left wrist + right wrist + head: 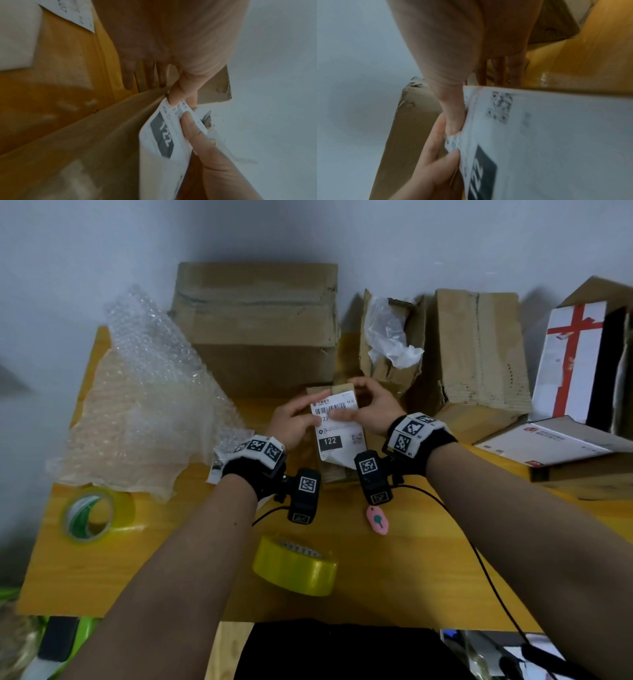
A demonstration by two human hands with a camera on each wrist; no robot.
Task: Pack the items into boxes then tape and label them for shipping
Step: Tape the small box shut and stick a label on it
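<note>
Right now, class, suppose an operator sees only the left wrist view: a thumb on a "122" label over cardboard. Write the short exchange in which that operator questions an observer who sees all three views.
Operator: Is any tape on the table?
Observer: Yes. In the head view a yellow tape roll lies near the front edge of the table, between the forearms.
Operator: I see only the right hand's thumb. Where are its fingers?
Observer: The right hand curls its fingers over the far end of the cardboard box, with its thumb on the shipping label.
</note>
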